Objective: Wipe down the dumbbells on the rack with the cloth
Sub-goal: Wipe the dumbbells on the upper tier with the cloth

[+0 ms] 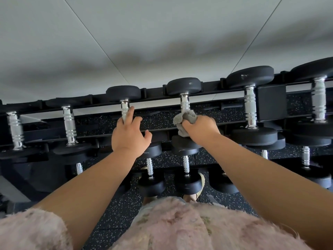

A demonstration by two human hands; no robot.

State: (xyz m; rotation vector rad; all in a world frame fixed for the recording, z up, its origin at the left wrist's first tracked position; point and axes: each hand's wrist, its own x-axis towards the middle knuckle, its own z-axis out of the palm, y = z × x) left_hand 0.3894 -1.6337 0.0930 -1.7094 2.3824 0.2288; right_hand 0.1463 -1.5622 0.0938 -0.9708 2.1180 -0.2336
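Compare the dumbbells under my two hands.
The left dumbbell has bare fingers of the left hand on its handle; the right dumbbell has the cloth, gripped by the right hand, on its handle. The left dumbbell's head looks smaller than the right dumbbell's. Both have black heads and chrome handles.

Pale panelled wall (162, 33), thin diagonal seams (93, 37), black white-flecked rubber floor (111, 213)
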